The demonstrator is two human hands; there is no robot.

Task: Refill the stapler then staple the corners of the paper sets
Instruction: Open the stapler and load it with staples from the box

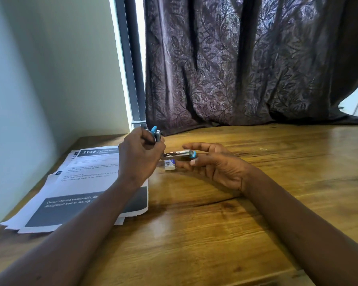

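Head view: stapler (179, 153) swung open above table (225, 223), long axis L-R. L hand (140, 155) gripped raised top arm; R hand (217, 166) pinched lower rail. Staple box (170, 165) lay just under R fingertips, nearer R hand.

Glossy brown wooden table (256, 203) across the lower half, grain running sideways, a dark crack along one seam, soft glare on the varnish. Plain pale wall (50, 69) at left, meeting the table's left edge. Dark window frame (130, 69) upright beside the wall, a thin strip of bright daylight (140, 38) next to it. Purple-brown curtain (246, 58) with a leaf pattern over the rest of the window, hem resting on the table's far edge.
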